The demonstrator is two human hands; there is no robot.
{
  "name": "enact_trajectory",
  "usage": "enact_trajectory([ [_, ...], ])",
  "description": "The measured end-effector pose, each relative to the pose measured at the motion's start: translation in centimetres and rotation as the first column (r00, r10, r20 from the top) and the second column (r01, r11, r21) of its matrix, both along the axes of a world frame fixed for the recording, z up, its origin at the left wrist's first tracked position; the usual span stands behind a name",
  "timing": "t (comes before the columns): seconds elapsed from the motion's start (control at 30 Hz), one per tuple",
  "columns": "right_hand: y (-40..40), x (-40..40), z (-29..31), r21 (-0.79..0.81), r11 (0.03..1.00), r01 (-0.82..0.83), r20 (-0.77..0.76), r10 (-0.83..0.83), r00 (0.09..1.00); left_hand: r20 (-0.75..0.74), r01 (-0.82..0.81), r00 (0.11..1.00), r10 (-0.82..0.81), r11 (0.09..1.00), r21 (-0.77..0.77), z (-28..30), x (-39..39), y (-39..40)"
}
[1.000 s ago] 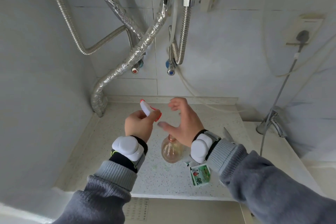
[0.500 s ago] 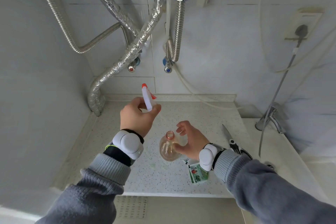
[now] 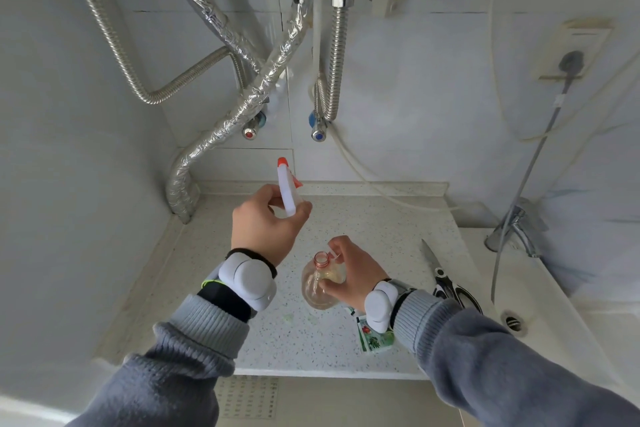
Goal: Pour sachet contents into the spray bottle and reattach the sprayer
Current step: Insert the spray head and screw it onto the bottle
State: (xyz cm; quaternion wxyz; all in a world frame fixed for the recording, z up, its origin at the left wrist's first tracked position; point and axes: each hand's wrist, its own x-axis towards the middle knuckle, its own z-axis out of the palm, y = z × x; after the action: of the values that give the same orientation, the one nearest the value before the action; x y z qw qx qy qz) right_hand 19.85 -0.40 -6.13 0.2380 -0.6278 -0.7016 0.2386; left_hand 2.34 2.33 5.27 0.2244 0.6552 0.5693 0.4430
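A clear spray bottle stands on the speckled counter, its round neck uncovered, with a little yellowish liquid inside. My right hand grips its shoulder from the right. My left hand is raised above and left of the bottle, holding the white sprayer head with its orange nozzle pointing up. A thin dip tube runs near the bottle's neck by my right fingers. The green sachet lies flat on the counter, partly hidden under my right wrist.
Scissors lie on the counter's right side. A white sink with a chrome tap sits further right. Foil-wrapped and corrugated metal hoses hang down the back wall, one reaching the counter's back left corner.
My left hand lifted the sprayer head up and away from the bottle. My right hand dropped from above the neck and took hold of the bottle's side.
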Motion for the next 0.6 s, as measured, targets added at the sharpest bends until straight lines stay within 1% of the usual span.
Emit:
enact_trajectory([
  [0.13, 0.1, -0.1, -0.1, 0.009, 1.0, 0.007, 0.006, -0.007, 1.0, -0.028, -0.015, 0.999, 0.017, 0.998, 0.056, 0.9, -0.5, 0.5],
  [0.23, 0.2, 0.0, -0.2, 0.0, 1.0, 0.01, 0.004, -0.01, 1.0, -0.062, -0.004, 0.998, 0.008, 0.998, 0.068, 0.9, -0.6, 0.5],
  [0.33, 0.4, -0.1, -0.2, 0.0, 1.0, 0.005, 0.01, -0.005, 1.0, -0.071, 0.007, 0.997, -0.004, 0.999, 0.046, 0.2, -0.5, 0.5],
  [0.5, 0.6, 0.0, -0.4, 0.001, 1.0, 0.008, 0.012, -0.008, 1.0, -0.159, 0.086, 0.984, -0.084, 0.996, 0.001, -1.8, 0.6, 0.1],
  [0.6, 0.6, 0.1, -0.7, 0.007, 1.0, 0.01, 0.018, -0.011, 1.0, -0.206, 0.122, 0.97, -0.132, 0.991, -0.059, -3.5, 1.3, -0.3],
])
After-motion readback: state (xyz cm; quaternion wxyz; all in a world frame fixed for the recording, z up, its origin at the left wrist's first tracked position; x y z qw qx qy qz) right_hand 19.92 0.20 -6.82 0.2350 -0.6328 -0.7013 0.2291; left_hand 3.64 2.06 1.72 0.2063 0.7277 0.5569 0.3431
